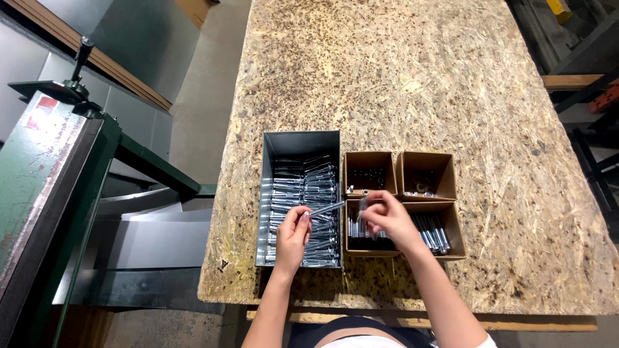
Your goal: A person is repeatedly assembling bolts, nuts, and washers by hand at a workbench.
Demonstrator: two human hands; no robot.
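Left hand [293,233] over the metal bin [267,193], fingers pinched on 1 bolt [326,209] pointing right; right hand [385,218] closed on small parts above the near-left box [349,245]; bin already packed with rows of bolts; 4 boxes on the counter [419,77] hold loose pieces, so likely midway.

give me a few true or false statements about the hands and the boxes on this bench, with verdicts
1. The left hand holds a long metal bolt over the grey metal bin. True.
2. There are six cardboard boxes. False: four cardboard boxes sit right of the bin.
3. The right hand is over the near-left cardboard box. True.
4. The metal bin is empty. False: it is full of bolts.
5. The bench top is chipboard. True.
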